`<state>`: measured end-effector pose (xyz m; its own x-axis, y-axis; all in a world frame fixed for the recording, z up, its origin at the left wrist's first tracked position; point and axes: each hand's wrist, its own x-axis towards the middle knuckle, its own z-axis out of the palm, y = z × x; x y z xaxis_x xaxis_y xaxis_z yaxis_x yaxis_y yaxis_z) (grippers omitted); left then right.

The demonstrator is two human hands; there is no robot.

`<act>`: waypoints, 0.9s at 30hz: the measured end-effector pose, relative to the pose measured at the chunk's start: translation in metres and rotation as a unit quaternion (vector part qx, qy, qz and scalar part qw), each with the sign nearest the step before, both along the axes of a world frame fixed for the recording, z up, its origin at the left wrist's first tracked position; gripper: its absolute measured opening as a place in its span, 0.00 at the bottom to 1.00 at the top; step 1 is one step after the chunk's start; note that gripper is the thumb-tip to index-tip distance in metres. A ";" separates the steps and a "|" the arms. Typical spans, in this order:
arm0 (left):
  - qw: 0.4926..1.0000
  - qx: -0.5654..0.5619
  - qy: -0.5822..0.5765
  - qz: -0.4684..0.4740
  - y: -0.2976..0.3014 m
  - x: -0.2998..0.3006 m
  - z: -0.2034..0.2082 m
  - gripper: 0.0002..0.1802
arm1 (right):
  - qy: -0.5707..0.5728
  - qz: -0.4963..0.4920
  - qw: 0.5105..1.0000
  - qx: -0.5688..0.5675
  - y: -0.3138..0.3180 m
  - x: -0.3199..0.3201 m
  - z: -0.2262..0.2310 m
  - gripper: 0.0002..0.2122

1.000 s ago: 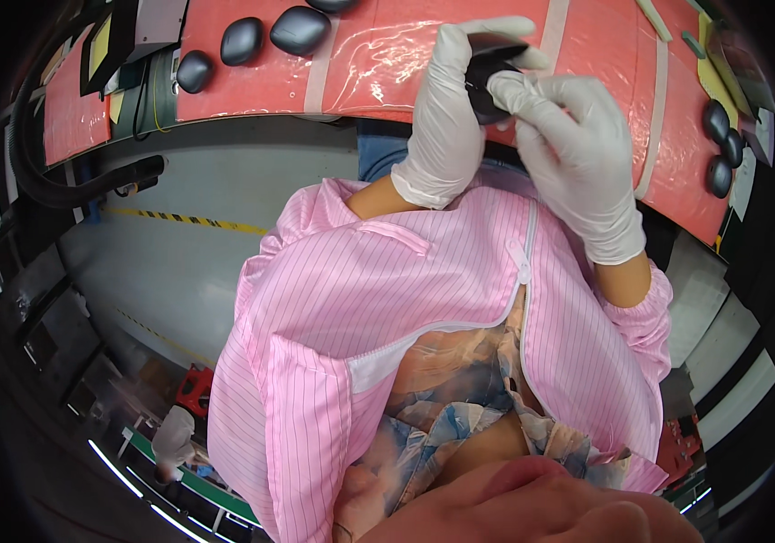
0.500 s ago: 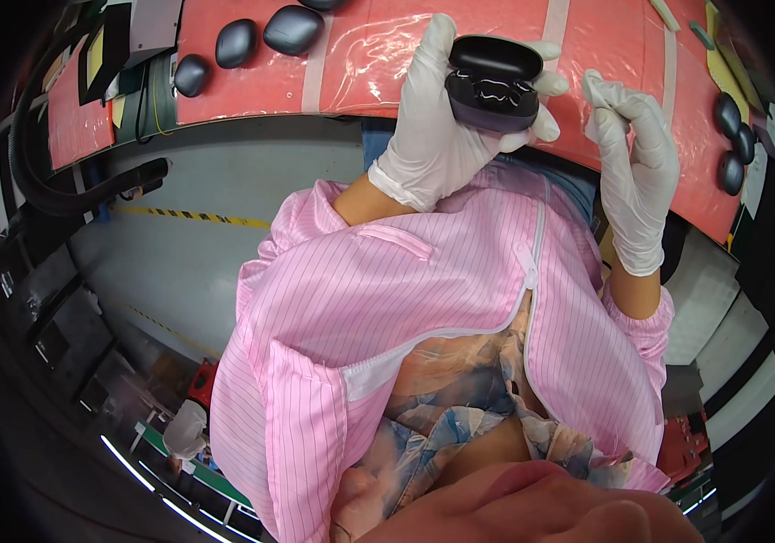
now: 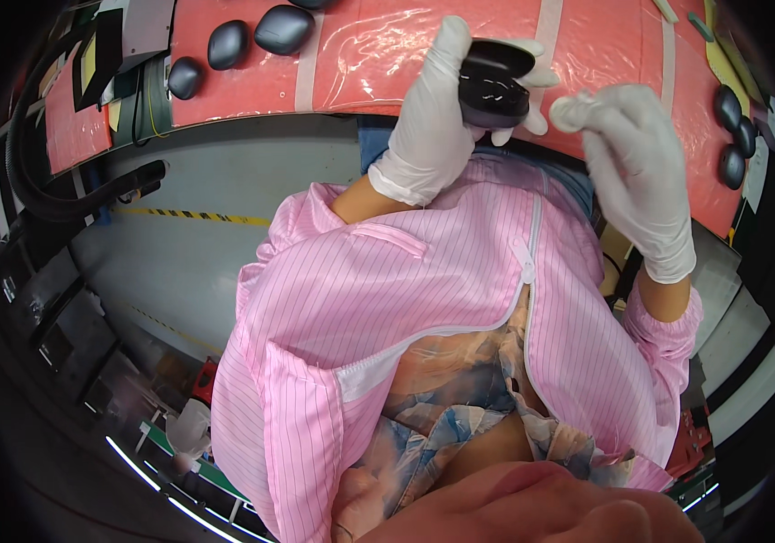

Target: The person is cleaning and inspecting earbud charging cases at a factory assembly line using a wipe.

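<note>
My left hand (image 3: 425, 128), in a white glove, grips a dark earbud charging case (image 3: 493, 98) above the table's front edge. The case's lid stands raised, and its glossy black inside faces up toward me. My thumb lies along its left side, with fingertips showing beyond its right side. Just to the right of the case is my right hand (image 3: 643, 167), also gloved in white. Its thumb and fingers are pinched together, slightly smeared by motion. Whatever is between those fingertips, if anything, I cannot make out against the white glove.
Red matting (image 3: 369, 63) under clear plastic covers the table. Several closed dark cases (image 3: 284, 31) lie at the far left, and a further group of dark cases (image 3: 730, 110) sits at the right end. A black flexible tube (image 3: 62, 204) curves at the left.
My right hand has turned and its fingertips have moved left, closer to the case. The case in my left hand has shifted slightly right and tilted.
</note>
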<state>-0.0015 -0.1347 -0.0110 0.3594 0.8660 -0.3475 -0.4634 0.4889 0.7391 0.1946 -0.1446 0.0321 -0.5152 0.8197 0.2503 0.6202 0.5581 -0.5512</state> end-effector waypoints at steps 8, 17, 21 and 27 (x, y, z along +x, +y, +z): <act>0.988 -0.129 -0.075 -0.049 0.000 0.009 0.013 0.37 | 0.019 0.019 0.996 0.089 0.024 -0.014 -0.001 0.14; 0.982 -0.152 -0.112 -0.003 0.005 0.006 -0.007 0.36 | -0.059 -0.021 0.994 0.094 0.023 0.003 -0.009 0.12; 0.974 -0.203 -0.092 0.047 0.010 0.010 -0.005 0.33 | 0.061 0.036 0.996 0.060 0.002 -0.014 -0.039 0.13; 0.972 -0.221 -0.080 0.013 0.015 0.005 -0.006 0.36 | -0.036 -0.009 0.995 0.091 0.005 0.003 -0.055 0.15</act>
